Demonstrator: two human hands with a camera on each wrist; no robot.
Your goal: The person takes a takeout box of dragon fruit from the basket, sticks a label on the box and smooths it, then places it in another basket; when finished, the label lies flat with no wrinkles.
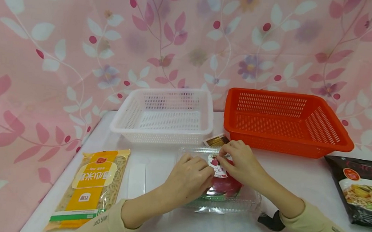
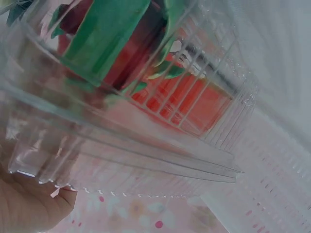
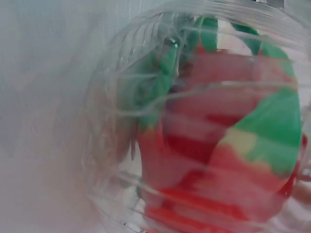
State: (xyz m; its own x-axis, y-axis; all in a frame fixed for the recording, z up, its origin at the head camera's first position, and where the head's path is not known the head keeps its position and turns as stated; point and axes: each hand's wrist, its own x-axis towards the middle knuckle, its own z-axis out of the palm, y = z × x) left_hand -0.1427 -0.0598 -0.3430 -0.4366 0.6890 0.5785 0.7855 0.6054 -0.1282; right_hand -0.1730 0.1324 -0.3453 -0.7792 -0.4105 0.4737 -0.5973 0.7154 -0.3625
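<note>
A clear plastic box (image 1: 185,203) with ridged sides lies on the white table, holding a red dragon fruit (image 1: 233,187) with green scales. Over the fruit, on the lid, is a white label (image 1: 221,172) with a fruit picture and writing. My left hand (image 1: 189,178) has curled fingers and pinches the label's lower left side. From the upper right, my right hand (image 1: 239,162) pinches the label's top edge between thumb and forefinger. Through the box wall the fruit (image 3: 218,141) fills much of the right wrist view. The left fingertips are partly hidden in the head view.
Behind the box stand a white basket (image 1: 161,131) and a red basket (image 1: 282,142), with a small printed card (image 1: 216,140) between them. A yellow noodle pack (image 1: 90,188) and a white strip (image 1: 137,181) lie left. A black food pack (image 1: 360,188) lies right.
</note>
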